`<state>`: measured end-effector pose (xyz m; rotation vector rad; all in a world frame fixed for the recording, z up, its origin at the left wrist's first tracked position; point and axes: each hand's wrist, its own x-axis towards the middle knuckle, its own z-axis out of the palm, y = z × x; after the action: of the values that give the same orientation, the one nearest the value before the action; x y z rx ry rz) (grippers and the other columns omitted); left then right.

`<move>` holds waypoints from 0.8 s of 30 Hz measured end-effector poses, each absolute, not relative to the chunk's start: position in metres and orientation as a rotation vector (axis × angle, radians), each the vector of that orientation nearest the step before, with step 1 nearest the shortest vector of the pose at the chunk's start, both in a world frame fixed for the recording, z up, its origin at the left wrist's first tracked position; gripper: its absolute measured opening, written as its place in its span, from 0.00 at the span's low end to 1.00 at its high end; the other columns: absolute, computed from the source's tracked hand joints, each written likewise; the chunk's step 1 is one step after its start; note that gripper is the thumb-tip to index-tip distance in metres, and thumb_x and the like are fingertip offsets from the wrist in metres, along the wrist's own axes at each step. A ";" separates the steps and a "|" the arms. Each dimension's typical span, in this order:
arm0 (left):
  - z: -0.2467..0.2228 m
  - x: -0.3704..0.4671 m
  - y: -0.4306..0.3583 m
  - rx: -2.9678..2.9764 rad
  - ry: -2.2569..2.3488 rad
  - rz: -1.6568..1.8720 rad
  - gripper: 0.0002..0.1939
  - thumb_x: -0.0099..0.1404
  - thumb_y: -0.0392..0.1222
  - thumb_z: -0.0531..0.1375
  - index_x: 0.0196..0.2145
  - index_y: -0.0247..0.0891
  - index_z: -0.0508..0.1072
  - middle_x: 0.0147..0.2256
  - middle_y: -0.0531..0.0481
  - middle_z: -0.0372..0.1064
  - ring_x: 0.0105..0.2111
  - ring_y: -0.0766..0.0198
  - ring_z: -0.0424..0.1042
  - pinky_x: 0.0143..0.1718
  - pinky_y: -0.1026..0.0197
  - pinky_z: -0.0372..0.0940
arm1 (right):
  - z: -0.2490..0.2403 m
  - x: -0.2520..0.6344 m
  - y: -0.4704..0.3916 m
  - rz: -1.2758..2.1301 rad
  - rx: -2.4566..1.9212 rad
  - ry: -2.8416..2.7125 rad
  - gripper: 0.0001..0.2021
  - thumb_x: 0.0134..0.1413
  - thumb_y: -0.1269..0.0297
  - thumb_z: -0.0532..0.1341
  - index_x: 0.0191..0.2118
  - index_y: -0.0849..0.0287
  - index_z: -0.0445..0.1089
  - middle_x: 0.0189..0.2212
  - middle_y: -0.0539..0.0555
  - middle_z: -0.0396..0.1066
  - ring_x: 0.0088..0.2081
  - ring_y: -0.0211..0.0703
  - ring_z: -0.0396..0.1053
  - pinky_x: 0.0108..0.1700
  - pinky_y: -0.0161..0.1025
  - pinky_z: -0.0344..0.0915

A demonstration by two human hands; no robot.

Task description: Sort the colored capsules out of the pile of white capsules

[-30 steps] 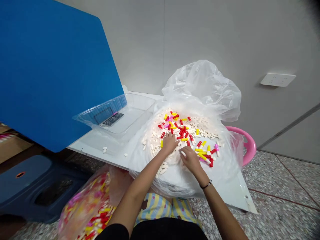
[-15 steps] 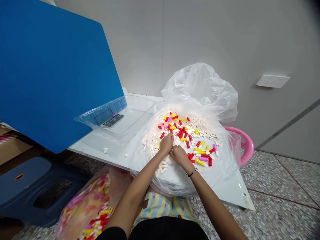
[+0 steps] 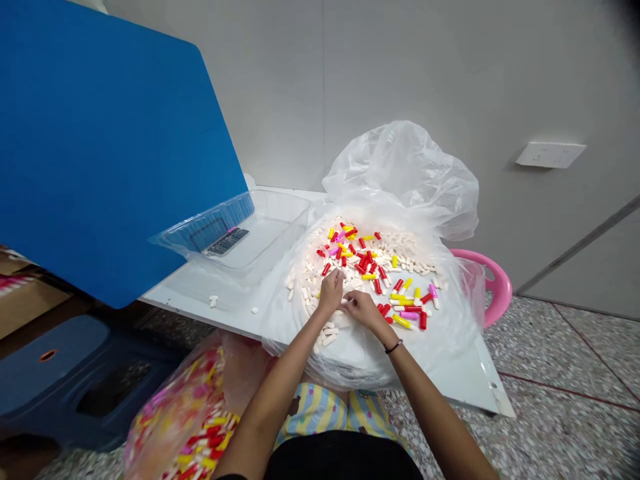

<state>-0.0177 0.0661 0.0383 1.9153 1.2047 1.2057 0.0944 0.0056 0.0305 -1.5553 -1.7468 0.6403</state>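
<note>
My left hand [image 3: 331, 292] is closed over the white capsule pieces [image 3: 313, 277], its fingers curled; what it holds, if anything, is hidden. Beside it, my right hand [image 3: 363, 309] pinches a small white capsule piece [image 3: 345, 301] between thumb and fingers. Both hands are above a clear plastic bag [image 3: 400, 163] spread open on the table. Red capsule caps [image 3: 361, 268] lie mixed with yellow and pink ones beyond my fingers. Right of my right hand lies a group of two-colour capsules [image 3: 404, 300], some with white ends.
A clear plastic tray [image 3: 270, 233] stands on the white table [image 3: 185, 287], left of the bag. A blue board [image 3: 110, 133] leans at the left. Below are a bag of coloured capsules [image 3: 200, 427] and a dark blue stool [image 3: 65, 373]. A pink chair back [image 3: 497, 287] is at right.
My hands have moved slightly apart, and the right fingers have opened from a bunched grip into a pinch with a white piece showing. The view has shifted a little.
</note>
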 end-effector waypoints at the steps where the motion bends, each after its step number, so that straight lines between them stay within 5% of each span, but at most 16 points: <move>1: 0.038 -0.018 0.066 1.856 1.219 1.248 0.15 0.68 0.43 0.43 0.25 0.38 0.61 0.24 0.53 0.61 0.26 0.67 0.62 0.32 0.63 0.58 | 0.032 0.098 0.004 0.675 -1.514 -1.719 0.05 0.48 0.69 0.58 0.30 0.61 0.72 0.28 0.54 0.73 0.29 0.41 0.67 0.34 0.36 0.60; 8: 0.033 -0.007 0.047 1.822 1.226 1.181 0.17 0.67 0.43 0.43 0.22 0.38 0.60 0.22 0.54 0.60 0.25 0.67 0.62 0.30 0.63 0.56 | 0.043 0.121 -0.011 0.914 -1.315 -1.392 0.18 0.50 0.51 0.58 0.36 0.62 0.74 0.29 0.55 0.75 0.28 0.42 0.71 0.33 0.39 0.67; 19: 0.040 -0.019 0.023 2.186 0.867 0.866 0.07 0.60 0.35 0.54 0.37 0.38 0.66 0.42 0.46 0.63 0.42 0.62 0.65 0.46 0.59 0.61 | 0.029 0.135 -0.023 0.997 -1.240 -0.867 0.18 0.37 0.52 0.67 0.30 0.62 0.72 0.23 0.53 0.72 0.25 0.41 0.70 0.30 0.38 0.68; 24: 0.036 -0.020 0.024 2.052 0.916 0.990 0.13 0.68 0.42 0.47 0.32 0.37 0.68 0.34 0.48 0.67 0.37 0.63 0.67 0.44 0.59 0.61 | 0.021 0.135 -0.024 0.988 -1.240 -0.799 0.21 0.37 0.50 0.67 0.34 0.61 0.71 0.22 0.51 0.71 0.24 0.41 0.69 0.28 0.39 0.68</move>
<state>-0.0203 0.0235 0.0362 2.0524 0.9160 0.9895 0.1354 -0.0244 0.0214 -1.2402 -0.7992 0.9878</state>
